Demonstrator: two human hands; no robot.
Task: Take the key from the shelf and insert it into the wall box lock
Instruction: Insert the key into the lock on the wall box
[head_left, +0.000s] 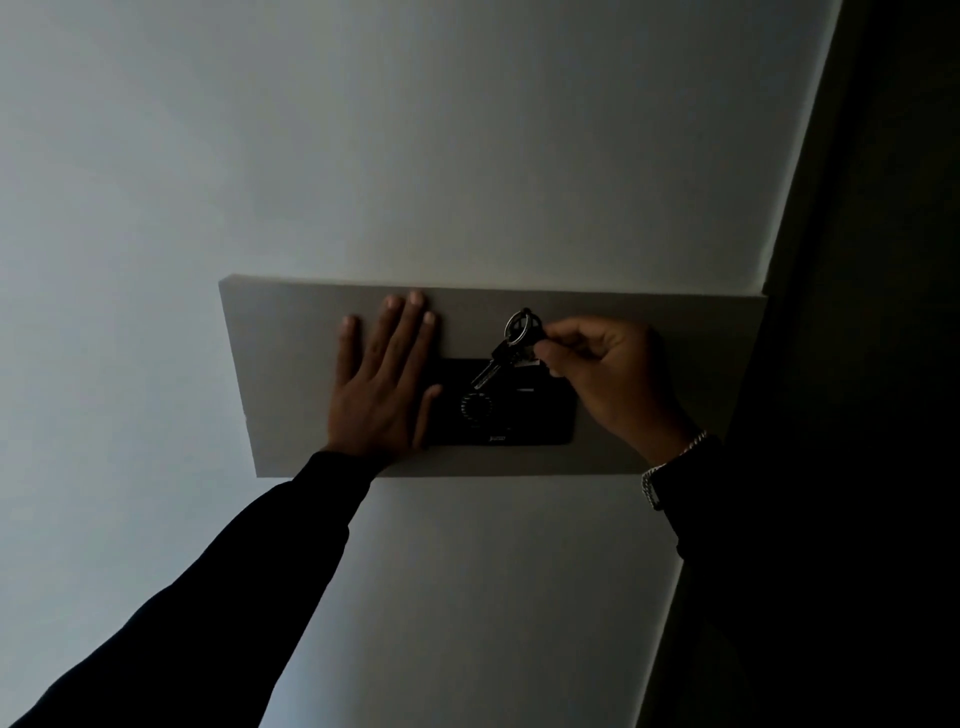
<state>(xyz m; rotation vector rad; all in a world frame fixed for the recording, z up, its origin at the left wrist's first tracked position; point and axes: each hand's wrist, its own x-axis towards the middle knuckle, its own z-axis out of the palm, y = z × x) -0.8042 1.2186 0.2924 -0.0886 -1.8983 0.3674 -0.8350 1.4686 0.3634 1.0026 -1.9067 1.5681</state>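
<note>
A grey wall box (649, 374) hangs on the pale wall, seen from below in dim light. Its front carries a black panel (540, 421) with a round dial (477, 408). My right hand (608, 379) pinches a bunch of keys at its ring (519, 325). One dark key (488, 371) hangs down to the left, its tip just above the dial. My left hand (382, 382) lies flat on the box front with fingers spread, its thumb on the panel's left edge. No keyhole can be made out.
A dark wall or door edge (857, 364) runs down the right side, close to my right arm. Pale bare wall (260, 156) surrounds the box above, left and below. A metal bracelet (670, 462) sits on my right wrist.
</note>
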